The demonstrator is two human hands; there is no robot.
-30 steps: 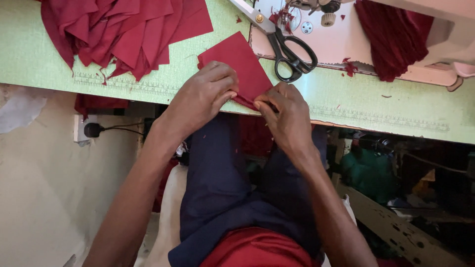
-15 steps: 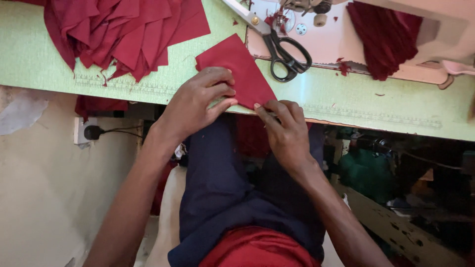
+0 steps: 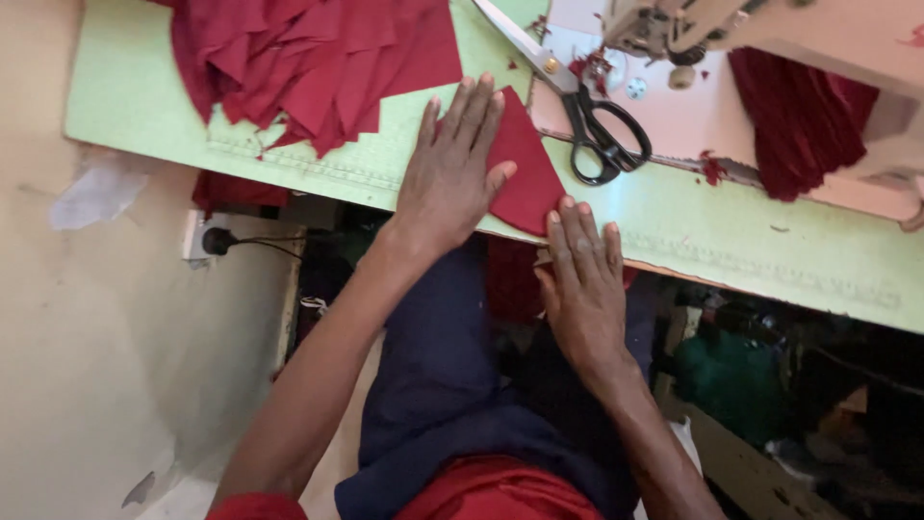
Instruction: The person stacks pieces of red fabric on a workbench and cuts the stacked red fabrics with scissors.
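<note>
Smoothing step, looks like. Left hand [image 3: 450,171] flat, fingers spread, pressing red fabric piece [image 3: 527,173] on green table [image 3: 731,241]. Right hand [image 3: 582,279] open, fingertips touching its near edge. Scissors [image 3: 587,125] just beyond fingers. Next probably needs crease kept flat.

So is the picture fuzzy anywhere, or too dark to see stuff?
Head view: the left hand and right hand on the red cloth piece look sharp, as do the scissors; light on the green table is soft and even, with no glare; under the table at lower right it goes dark and hard to make out; the sewing machine is cut off by the top edge.
</note>
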